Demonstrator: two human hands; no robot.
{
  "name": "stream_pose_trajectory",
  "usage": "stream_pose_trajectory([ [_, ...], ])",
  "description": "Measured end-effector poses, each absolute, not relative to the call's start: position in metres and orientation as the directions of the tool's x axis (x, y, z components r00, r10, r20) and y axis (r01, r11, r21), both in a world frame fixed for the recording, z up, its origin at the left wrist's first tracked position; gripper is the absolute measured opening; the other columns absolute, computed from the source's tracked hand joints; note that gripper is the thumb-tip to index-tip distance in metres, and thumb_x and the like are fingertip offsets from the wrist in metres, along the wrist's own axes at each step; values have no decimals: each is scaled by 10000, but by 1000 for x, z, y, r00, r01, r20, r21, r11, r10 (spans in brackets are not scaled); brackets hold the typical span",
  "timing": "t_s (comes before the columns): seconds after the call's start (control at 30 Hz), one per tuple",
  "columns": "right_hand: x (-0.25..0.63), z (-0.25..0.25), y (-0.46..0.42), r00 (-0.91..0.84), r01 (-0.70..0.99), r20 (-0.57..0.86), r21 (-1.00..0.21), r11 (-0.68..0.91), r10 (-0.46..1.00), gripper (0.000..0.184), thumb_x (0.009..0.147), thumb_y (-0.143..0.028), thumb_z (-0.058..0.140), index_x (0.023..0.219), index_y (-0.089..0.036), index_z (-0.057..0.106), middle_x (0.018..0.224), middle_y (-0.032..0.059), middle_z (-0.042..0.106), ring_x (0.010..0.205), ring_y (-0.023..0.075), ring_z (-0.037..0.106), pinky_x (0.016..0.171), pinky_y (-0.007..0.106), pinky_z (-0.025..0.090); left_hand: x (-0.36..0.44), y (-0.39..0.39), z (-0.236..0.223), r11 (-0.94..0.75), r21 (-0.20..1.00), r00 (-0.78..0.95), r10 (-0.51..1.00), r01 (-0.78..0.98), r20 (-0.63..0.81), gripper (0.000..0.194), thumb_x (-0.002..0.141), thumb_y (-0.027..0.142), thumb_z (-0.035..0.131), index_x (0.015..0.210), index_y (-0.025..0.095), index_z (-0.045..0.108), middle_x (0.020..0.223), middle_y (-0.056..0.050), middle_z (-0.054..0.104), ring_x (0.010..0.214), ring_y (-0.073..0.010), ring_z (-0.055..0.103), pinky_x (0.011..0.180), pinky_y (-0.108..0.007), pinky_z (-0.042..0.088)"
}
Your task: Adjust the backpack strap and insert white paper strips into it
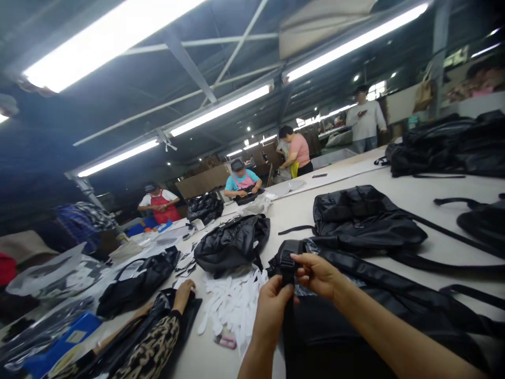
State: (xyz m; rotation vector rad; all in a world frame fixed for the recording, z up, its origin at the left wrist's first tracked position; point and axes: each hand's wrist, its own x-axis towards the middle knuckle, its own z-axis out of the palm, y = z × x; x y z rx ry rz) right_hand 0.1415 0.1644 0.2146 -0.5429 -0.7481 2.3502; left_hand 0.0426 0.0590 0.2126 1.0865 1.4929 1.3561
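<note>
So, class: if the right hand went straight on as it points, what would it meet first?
The black buckled strap, which the right hand is touching; past that, probably the black bag behind the white strips, though depth is hard to judge.

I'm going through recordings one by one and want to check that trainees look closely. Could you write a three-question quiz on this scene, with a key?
1. True or false: the person's left hand and right hand are both on the black strap.

2. What lies on the table beside the white strips?
A) a yellow ruler
B) a pink tool
C) a green bottle

3. Fill in: a nearby co-worker's patterned sleeve shows on the picture's lower ____ side.

Key: 1. True; 2. B; 3. left.
</note>
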Motion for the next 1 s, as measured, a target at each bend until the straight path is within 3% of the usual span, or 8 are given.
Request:
stream_pose_trajectory([
  [0.17,142,208,160,-705,-407,-168,-700,-586,689,293,587,-224,703,644,-148,425,480,-54,464,368,25,395,324,110,254,45,62,221,-50,993,-333,939,105,82,231,709,350,565,684,120,570,556,15,521,541,-74,417,549,-201,296],
  [0.33,146,212,150,-764,-368,-49,-786,-497,644,318,571,-313,722,656,-130,477,467,-50,451,372,17,379,345,113,244,48,57,234,-48,996,-321,944,76,70,282,703,409,562,679,128,581,553,-3,557,553,-104,467,570,-224,317],
  [0.57,150,212,151,-724,-440,-32,-749,-496,689,324,578,-300,729,644,-142,453,512,-57,450,395,11,356,358,125,243,43,46,213,-23,990,-300,952,138,64,195,731,309,521,790,141,601,626,-8,596,633,-130,503,616,-239,337],
  [0.77,147,210,147,-749,-359,-27,-823,-440,662,293,618,-318,693,630,-139,461,432,-60,414,368,32,363,345,140,271,45,44,228,-124,962,-325,924,243,201,224,750,345,507,766,154,622,665,-5,596,668,-128,514,653,-234,370],
  [0.87,150,216,152,-718,-401,-54,-783,-476,694,268,610,-256,701,628,-137,461,441,-65,413,372,23,357,337,125,277,40,45,225,-98,973,-285,946,209,157,202,734,334,535,814,162,607,699,-5,612,691,-124,525,675,-228,375],
  [1.0,152,224,158,-643,-470,-129,-712,-522,755,229,608,-158,676,624,-142,448,486,-60,435,384,15,365,335,109,294,31,46,215,-32,995,-222,974,94,53,190,693,317,582,732,131,593,639,-10,610,620,-109,511,628,-221,377],
])
